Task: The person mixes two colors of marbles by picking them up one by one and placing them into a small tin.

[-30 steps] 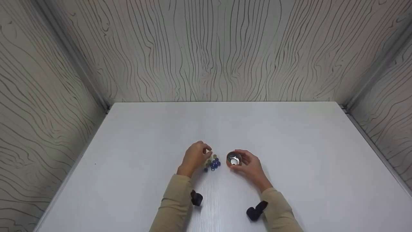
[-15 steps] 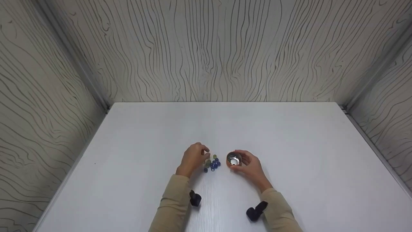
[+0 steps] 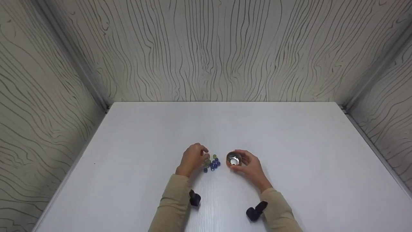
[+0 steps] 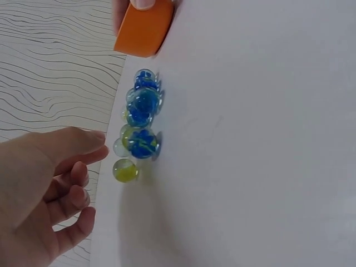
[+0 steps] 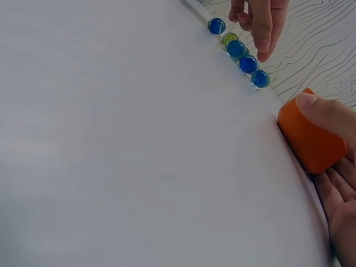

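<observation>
Several glass marbles (image 3: 215, 164), some deep blue and some clear with yellow-green swirls, lie clustered on the white table. My left hand (image 3: 192, 158) hovers at the left side of the cluster, fingers loosely bent and thumb near the index finger. In the left wrist view nothing sits between those fingers, and a yellow-green marble (image 4: 125, 171) lies just past the fingertips. To the right of the marbles, my right hand (image 3: 252, 165) grips a small orange cup (image 5: 309, 133) by its side, thumb on the near side. The cup stands upright with a shiny silvery inside.
The white table (image 3: 289, 135) reaches back to a wall (image 3: 206, 48) with a wood-grain pattern. Side walls stand left and right. A black wrist camera (image 3: 194, 198) sticks out from the left sleeve, another camera (image 3: 256, 211) from the right one.
My left hand has drawn back slightly to the left and toward me, and a few yellow-green marbles by its fingers have shifted a little. The right hand and the cup have stayed put.
</observation>
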Available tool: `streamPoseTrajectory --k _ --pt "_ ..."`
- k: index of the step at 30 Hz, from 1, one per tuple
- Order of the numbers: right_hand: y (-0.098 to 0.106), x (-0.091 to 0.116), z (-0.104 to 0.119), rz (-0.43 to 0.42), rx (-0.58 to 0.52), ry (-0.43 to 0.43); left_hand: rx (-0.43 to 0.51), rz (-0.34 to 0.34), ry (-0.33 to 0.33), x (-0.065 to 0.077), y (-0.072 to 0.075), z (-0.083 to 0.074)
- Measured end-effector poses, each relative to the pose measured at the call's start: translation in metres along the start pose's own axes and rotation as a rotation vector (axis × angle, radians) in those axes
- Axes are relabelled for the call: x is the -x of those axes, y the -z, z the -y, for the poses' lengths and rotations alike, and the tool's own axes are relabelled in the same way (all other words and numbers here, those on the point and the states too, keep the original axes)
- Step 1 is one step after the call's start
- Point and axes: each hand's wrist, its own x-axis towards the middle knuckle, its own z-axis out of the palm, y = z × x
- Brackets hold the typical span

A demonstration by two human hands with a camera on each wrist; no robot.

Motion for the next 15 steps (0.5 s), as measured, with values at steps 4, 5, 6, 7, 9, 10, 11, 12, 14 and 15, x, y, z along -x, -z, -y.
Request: streamPoseTrajectory --k 4,5,6,7,9,10,11,12,14,15 --pt "-0.0005 0.0002 0.0001 0.008 -0.012 -0.009 0.007 0.001 -0.002 0.0006 -0.0016 0.0018" --pt "-0.0006 0.0000 -0.0002 0.010 -0.017 -0.010 0.010 0.003 -0.002 0.0005 -0.0020 0.0021" --pt "-0.0007 -0.0004 -0.0006 0.012 -0.022 -0.013 0.015 0.006 0.004 0.0004 -0.0022 0.0023" --pt "-0.0009 -0.0007 -0.0009 0.013 -0.026 -0.016 0.019 0.007 0.006 0.0002 -0.0025 0.0027" --pt "-0.0011 -0.0009 -0.0012 0.014 -0.025 -0.012 0.021 0.010 0.010 -0.0002 -0.0030 0.0033" --pt "-0.0011 -0.0009 -0.0012 0.012 -0.022 -0.010 0.017 0.009 0.009 -0.0005 -0.0033 0.0036" --pt "-0.0010 -0.0009 -0.0011 0.010 -0.020 -0.010 0.013 0.009 0.008 -0.0006 -0.0033 0.0036" --pt "-0.0010 -0.0007 -0.0009 0.009 -0.019 -0.010 0.012 0.009 0.010 -0.0008 -0.0034 0.0035" --pt "-0.0009 -0.0003 -0.0003 0.008 -0.018 -0.011 0.012 0.009 0.012 -0.0011 -0.0037 0.0033" --pt "-0.0009 -0.0002 0.0000 0.007 -0.017 -0.012 0.012 0.009 0.011 -0.0014 -0.0039 0.0033"
